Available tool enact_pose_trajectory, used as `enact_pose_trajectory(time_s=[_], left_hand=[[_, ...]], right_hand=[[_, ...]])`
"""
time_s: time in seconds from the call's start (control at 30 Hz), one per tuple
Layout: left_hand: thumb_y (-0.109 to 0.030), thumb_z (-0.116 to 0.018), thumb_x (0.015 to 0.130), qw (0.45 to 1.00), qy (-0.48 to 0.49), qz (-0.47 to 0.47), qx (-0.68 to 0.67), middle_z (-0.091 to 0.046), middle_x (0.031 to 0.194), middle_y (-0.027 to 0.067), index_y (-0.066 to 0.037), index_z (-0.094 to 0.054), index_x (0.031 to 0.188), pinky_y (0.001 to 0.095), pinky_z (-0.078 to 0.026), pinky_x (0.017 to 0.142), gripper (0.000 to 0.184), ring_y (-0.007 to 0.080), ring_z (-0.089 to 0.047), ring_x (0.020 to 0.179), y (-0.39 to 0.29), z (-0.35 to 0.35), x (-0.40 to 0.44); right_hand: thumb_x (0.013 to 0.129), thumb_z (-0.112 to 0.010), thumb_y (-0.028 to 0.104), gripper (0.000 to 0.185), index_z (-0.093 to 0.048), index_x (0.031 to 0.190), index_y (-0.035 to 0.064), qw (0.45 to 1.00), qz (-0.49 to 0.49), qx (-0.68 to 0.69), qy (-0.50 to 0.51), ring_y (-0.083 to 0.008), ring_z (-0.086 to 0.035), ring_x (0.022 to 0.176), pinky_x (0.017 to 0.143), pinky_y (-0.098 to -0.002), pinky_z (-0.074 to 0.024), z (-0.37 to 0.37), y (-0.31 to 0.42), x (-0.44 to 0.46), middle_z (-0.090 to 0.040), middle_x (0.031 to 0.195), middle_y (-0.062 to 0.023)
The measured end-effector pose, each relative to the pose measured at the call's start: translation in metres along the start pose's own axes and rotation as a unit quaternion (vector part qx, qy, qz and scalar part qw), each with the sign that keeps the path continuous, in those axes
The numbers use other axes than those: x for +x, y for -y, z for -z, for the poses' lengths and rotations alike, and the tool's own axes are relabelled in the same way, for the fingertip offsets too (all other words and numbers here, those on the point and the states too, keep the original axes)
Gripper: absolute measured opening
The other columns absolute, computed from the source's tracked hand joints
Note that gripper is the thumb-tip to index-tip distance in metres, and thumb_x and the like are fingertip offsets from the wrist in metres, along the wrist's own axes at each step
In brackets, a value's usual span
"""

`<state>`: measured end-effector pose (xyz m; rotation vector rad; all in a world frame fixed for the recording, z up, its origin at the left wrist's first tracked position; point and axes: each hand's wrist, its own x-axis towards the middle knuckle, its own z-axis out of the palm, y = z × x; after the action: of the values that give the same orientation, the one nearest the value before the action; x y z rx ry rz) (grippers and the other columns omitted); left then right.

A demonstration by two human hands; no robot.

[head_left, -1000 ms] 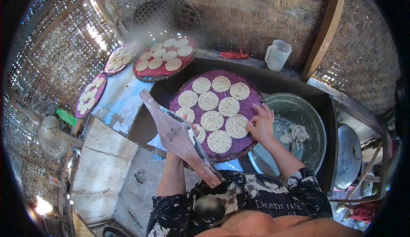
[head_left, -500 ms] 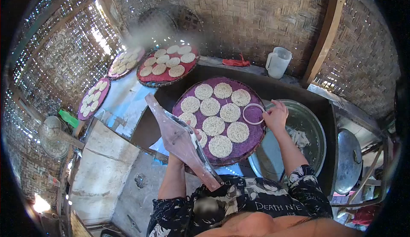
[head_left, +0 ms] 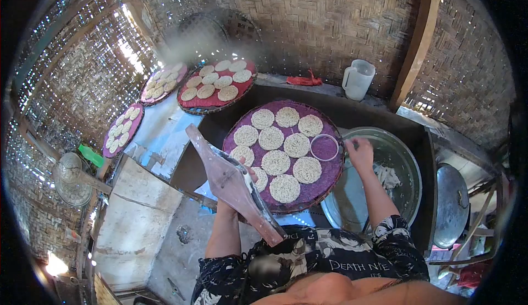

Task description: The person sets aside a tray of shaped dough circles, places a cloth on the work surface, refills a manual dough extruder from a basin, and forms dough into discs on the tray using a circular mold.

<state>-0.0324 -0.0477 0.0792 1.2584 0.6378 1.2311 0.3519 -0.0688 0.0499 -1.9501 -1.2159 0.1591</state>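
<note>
My left hand (head_left: 226, 207) is closed round a wooden hand press (head_left: 224, 179) with long tapered handles, held slanting over the left edge of a round tray (head_left: 338, 179); the press hides much of the hand. The tray is lined with purple cloth and carries several flat, round cakes of pressed white noodle strands (head_left: 276, 162). A thin pale ring (head_left: 324, 147) lies on bare cloth at the tray's right side. Just right of the ring, apart from it, my right hand (head_left: 360, 154) has loosely bent fingers with nothing visible in them.
A wide metal basin (head_left: 413, 187) with some white dough (head_left: 388, 177) sits to the right. Back left, a red-lined tray (head_left: 198, 101) and two smaller trays hold more cakes. A plastic jug (head_left: 358, 79) and red plastic bag (head_left: 304, 79) rest on the rear ledge. A metal lid (head_left: 452, 206) stands far right.
My right hand has let go of the ring and moved slightly right and down. The ring now lies flat on the cloth, a little left of before. The press stays in my left hand.
</note>
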Motion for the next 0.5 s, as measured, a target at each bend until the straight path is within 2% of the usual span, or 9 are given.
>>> enact_pose_trajectory(time_s=[0.07, 0.1, 0.17, 0.2, 0.27, 0.4, 0.43, 0.5], left_hand=[[-0.021, -0.056, 0.083, 1.000, 0.011, -0.003, -0.011, -0.059, 0.085, 0.0156, 0.002, -0.043, 0.121, 0.0322, -0.052, 0.062, 0.047, 0.0252, -0.061, 0.074, 0.000, -0.002, 0.002], [-0.021, -0.056, 0.083, 1.000, 0.024, -0.012, -0.016, -0.059, 0.085, 0.0156, 0.002, -0.043, 0.121, 0.0322, -0.052, 0.062, 0.047, 0.0250, -0.061, 0.073, 0.000, -0.003, 0.004], [-0.019, -0.059, 0.078, 0.999, 0.003, 0.007, -0.037, -0.057, 0.077, 0.0104, -0.002, -0.049, 0.103, 0.0366, -0.042, 0.076, 0.032, 0.0211, -0.059, 0.070, -0.004, -0.009, 0.005], [-0.018, -0.063, 0.074, 0.997, -0.032, 0.035, -0.054, -0.056, 0.070, 0.0052, -0.006, -0.054, 0.085, 0.0409, -0.032, 0.090, 0.018, 0.0173, -0.058, 0.067, -0.024, -0.028, 0.003], [-0.017, -0.066, 0.070, 0.993, -0.069, 0.058, -0.074, -0.055, 0.064, 0.0005, -0.009, -0.059, 0.071, 0.0439, -0.026, 0.102, 0.011, 0.0137, -0.056, 0.064, -0.034, -0.038, 0.001], [-0.016, -0.070, 0.068, 0.987, -0.091, 0.058, -0.117, -0.053, 0.067, 0.0027, 0.000, -0.057, 0.083, 0.0372, -0.039, 0.086, 0.026, 0.0144, -0.054, 0.063, -0.045, -0.043, -0.005], [-0.016, -0.071, 0.067, 0.984, -0.100, 0.062, -0.134, -0.053, 0.068, 0.0032, 0.002, -0.056, 0.086, 0.0352, -0.042, 0.081, 0.030, 0.0146, -0.054, 0.062, -0.050, -0.045, -0.007], [-0.016, -0.069, 0.070, 0.981, -0.087, 0.084, -0.153, -0.051, 0.068, 0.0041, 0.006, -0.052, 0.091, 0.0308, -0.043, 0.067, 0.036, 0.0154, -0.052, 0.059, -0.049, -0.043, -0.010]], right_hand=[[0.076, -0.059, 0.031, 0.030, -0.065, 0.081, 0.0022, 0.982, -0.056, 0.144, 0.106, -0.0253, -0.059, 0.082, 0.075, -0.0338, -0.0432, -0.018, -0.028, 0.000, -0.063, 0.083, -0.0124], [0.079, -0.058, 0.030, 0.029, -0.063, 0.084, 0.0010, 0.970, -0.107, 0.149, 0.159, -0.0193, -0.056, 0.059, 0.055, -0.0332, -0.0442, -0.009, -0.014, -0.003, -0.060, 0.068, -0.0109], [0.082, -0.056, 0.026, 0.026, -0.061, 0.085, 0.0003, 0.943, -0.151, 0.216, 0.202, -0.0156, -0.053, 0.054, 0.048, -0.0313, -0.0420, -0.007, -0.011, -0.006, -0.057, 0.064, -0.0090], [0.083, -0.055, 0.023, 0.024, -0.060, 0.086, 0.0000, 0.926, -0.173, 0.250, 0.225, -0.0137, -0.052, 0.051, 0.044, -0.0303, -0.0409, -0.007, -0.011, -0.007, -0.055, 0.063, -0.0080], [0.084, -0.053, 0.020, 0.022, -0.058, 0.090, -0.0008, 0.921, -0.176, 0.257, 0.233, -0.0130, -0.050, 0.048, 0.040, -0.0279, -0.0391, -0.008, -0.012, -0.013, -0.054, 0.064, -0.0074], [0.086, -0.050, 0.019, 0.022, -0.052, 0.094, -0.0015, 0.881, -0.244, 0.311, 0.260, -0.0138, -0.050, 0.046, 0.040, -0.0275, -0.0417, -0.005, -0.003, -0.043, -0.054, 0.070, -0.0078], [0.087, -0.049, 0.018, 0.021, -0.050, 0.093, -0.0015, 0.867, -0.260, 0.332, 0.265, -0.0160, -0.053, 0.049, 0.043, -0.0293, -0.0473, -0.006, -0.002, -0.053, -0.055, 0.076, -0.0092], [0.087, -0.047, 0.017, 0.020, -0.047, 0.096, -0.0015, 0.829, -0.299, 0.382, 0.278, -0.0183, -0.055, 0.052, 0.046, -0.0320, -0.0508, -0.001, 0.008, -0.075, -0.055, 0.079, -0.0110]])
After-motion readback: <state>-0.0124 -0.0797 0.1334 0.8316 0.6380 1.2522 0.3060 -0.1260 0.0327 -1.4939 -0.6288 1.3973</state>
